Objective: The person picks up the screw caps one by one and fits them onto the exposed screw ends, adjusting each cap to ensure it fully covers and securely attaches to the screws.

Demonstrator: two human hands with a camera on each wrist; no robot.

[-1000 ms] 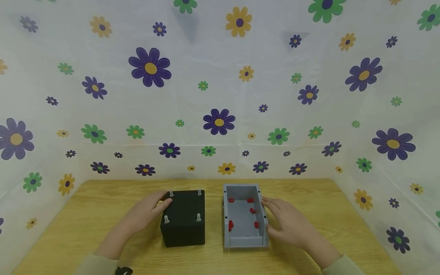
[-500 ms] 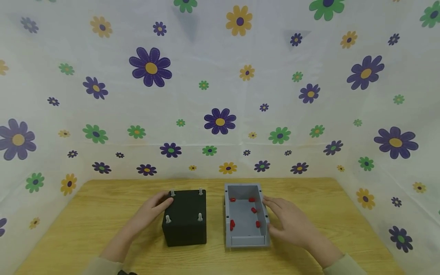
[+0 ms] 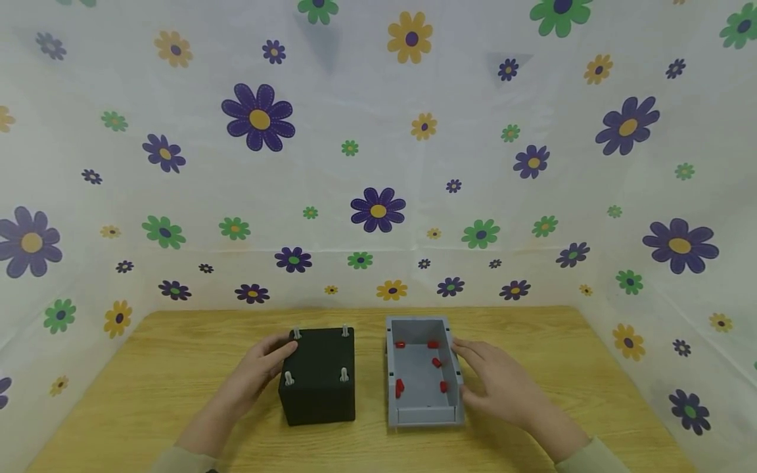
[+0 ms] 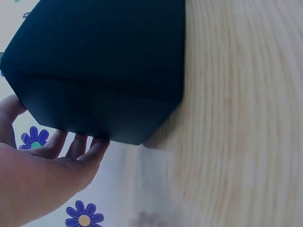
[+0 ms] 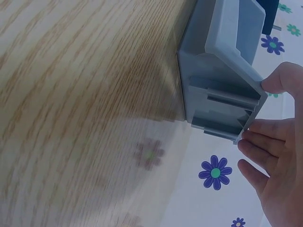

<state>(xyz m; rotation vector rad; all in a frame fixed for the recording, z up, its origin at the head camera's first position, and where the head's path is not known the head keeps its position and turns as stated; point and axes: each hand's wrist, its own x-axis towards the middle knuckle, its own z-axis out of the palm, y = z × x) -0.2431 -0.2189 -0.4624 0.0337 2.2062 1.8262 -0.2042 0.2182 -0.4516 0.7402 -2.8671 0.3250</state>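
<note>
A black box [image 3: 318, 358] stands on the table, with a pale upright peg near each corner of its top, such as the front right peg [image 3: 344, 374]. My left hand [image 3: 260, 364] touches its left side, thumb at the top edge; the left wrist view shows relaxed fingers [image 4: 97, 153] against the box. To its right is a grey plastic bin [image 3: 427, 415], holding several small red pieces, one of them a red piece [image 3: 436, 362] near the right wall. My right hand [image 3: 503, 384] rests against the bin's right side, thumb at its rim, fingers [image 5: 262, 142] fairly straight.
Both containers stand on a wood-grain table [image 3: 177, 368], with a narrow gap between them. A white flower-print cloth [image 3: 331, 164] rises behind the table and along both sides.
The view has shifted very slightly. Both hands stay against their containers, and the black box, bin and red pieces keep their places.
</note>
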